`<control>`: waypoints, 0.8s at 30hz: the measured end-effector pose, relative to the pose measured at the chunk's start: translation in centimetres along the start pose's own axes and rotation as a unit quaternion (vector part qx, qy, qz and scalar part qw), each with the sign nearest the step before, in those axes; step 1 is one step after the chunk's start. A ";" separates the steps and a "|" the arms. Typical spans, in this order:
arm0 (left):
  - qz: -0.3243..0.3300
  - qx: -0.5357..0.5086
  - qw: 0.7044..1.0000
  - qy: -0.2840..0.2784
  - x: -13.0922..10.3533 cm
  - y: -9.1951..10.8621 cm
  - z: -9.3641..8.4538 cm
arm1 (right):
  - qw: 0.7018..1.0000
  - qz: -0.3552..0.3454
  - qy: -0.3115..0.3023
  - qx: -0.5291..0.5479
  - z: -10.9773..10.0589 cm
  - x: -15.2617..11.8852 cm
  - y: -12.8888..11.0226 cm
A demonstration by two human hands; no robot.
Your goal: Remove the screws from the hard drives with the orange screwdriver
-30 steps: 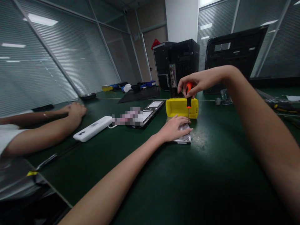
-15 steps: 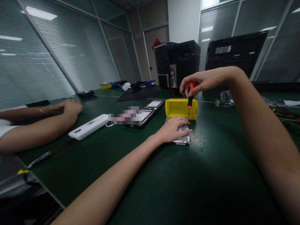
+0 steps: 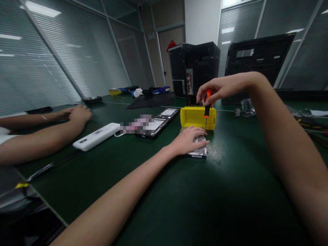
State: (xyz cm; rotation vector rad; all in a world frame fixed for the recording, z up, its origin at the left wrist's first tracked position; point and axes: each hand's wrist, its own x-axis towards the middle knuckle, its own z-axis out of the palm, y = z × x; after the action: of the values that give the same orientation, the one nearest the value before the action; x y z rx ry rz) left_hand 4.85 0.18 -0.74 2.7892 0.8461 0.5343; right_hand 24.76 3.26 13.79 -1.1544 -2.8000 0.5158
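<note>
A small silver hard drive (image 3: 200,150) lies on the green table in front of me. My left hand (image 3: 188,140) rests over it, fingers stretched across the top and thumb nearer to me, holding it against the table; much of the drive is hidden under that hand. Above, my right hand (image 3: 214,90) grips the orange and black handle of a screwdriver (image 3: 207,108). The screwdriver stands nearly upright, its shaft pointing down to the drive's right edge by my left fingertips. The exact contact of the tip cannot be made out.
Behind the drive stands an open yellow case (image 3: 197,114). Left of it lie larger hard drives (image 3: 160,123) and a white power strip (image 3: 97,136). Another person's hands (image 3: 80,114) rest on the table at left. Black computer cases (image 3: 202,70) stand behind; tools (image 3: 307,124) lie at right.
Both hands, the screwdriver and the drive keep nearly the same places. The view has shifted very slightly.
</note>
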 end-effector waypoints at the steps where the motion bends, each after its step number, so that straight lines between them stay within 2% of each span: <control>1: -0.002 0.000 1.000 0.000 0.0 0.0 0.0 | 1.000 0.002 0.000 0.000 0.0 0.0 0.0; 24: -0.013 0.002 1.000 0.004 0.1 0.1 0.1 | 1.000 -0.007 -0.011 0.005 0.0 0.2 0.1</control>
State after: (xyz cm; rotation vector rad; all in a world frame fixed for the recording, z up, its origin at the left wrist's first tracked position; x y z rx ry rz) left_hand 4.98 0.14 -0.75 2.7771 0.8857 0.5413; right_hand 24.70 3.46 13.73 -1.1320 -2.8188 0.5425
